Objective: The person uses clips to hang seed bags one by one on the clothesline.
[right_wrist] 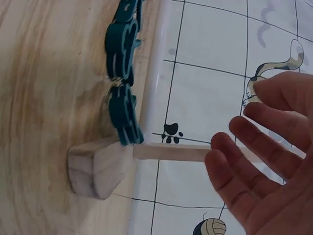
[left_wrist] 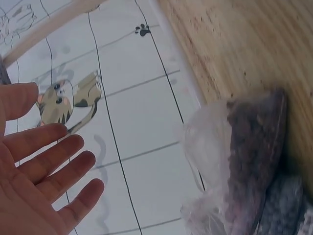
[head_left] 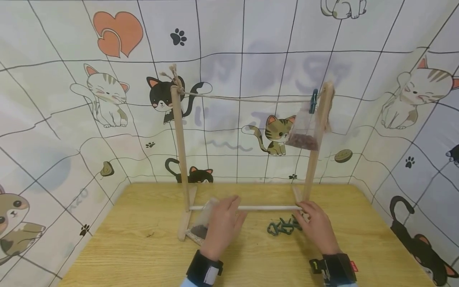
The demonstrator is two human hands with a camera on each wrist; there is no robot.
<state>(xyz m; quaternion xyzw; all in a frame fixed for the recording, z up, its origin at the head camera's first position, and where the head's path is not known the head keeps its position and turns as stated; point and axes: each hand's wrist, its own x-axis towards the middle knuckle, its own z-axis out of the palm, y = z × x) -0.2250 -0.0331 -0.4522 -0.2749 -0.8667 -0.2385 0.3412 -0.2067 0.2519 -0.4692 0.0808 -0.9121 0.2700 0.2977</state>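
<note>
My left hand (head_left: 224, 225) is held over the table with straight, spread fingers and nothing in them. Beside it lie clear bags with dark, grainy contents (left_wrist: 254, 147), partly hidden by the hand in the head view. My right hand (head_left: 319, 225) is bent loosely near the foot of the right post; the right wrist view shows its fingers empty. Just left of it is a small pile of dark green clothespins (head_left: 283, 226). Another clear bag, with reddish-brown contents (head_left: 303, 142), hangs from a string (head_left: 247, 99) by a green clothespin (head_left: 314, 101).
A wooden stand has a left post (head_left: 180, 147), a right post (head_left: 315, 159) and a low white crossbar (head_left: 265, 207). The wooden table (head_left: 136, 239) is backed by a cat-patterned cloth (head_left: 229, 159) that also runs along both sides.
</note>
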